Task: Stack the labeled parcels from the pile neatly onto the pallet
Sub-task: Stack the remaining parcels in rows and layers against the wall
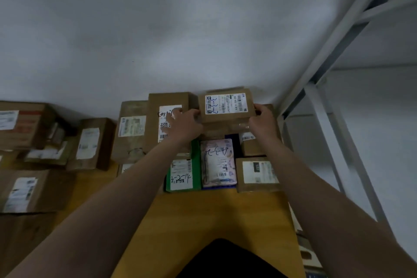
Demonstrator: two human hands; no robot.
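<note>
Together, left hand, right hand; one parcel gripped

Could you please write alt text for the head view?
The left hand and right hand grip a small labelled cardboard box by its ends over stacked parcels near a white wall. More labelled boxes lie at left.

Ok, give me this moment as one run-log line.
phase: stacking | left hand: grips labeled parcel, left edge | right hand: grips right edge | parcel: label up, at back of stack
</note>
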